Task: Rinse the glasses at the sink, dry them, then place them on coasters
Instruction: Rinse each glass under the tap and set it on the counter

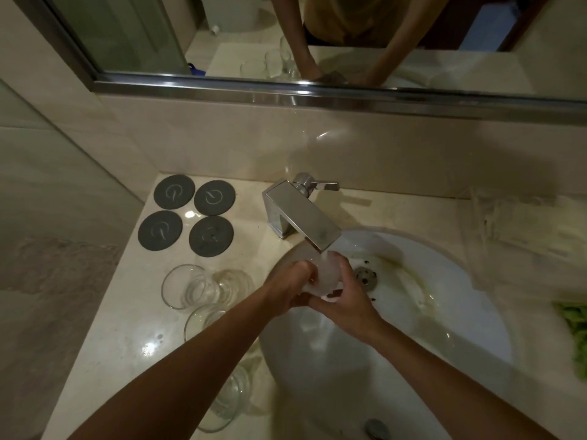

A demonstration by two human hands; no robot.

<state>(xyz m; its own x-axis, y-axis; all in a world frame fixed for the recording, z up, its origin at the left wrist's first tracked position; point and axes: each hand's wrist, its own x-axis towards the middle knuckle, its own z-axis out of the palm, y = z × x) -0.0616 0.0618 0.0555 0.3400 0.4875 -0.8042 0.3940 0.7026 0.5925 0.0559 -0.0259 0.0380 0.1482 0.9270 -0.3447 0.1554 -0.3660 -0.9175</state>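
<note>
Clearance around the sink basin and left counter

The chrome faucet is overhanging the back of the sink basin, closing off the space just above the glass that both hands are holding under its spout. Three empty glasses are crowding the counter strip left of the basin, standing between the front edge and the four grey coasters. The coaster tops are lying bare. The basin's right half is remaining open around the drain.
</note>
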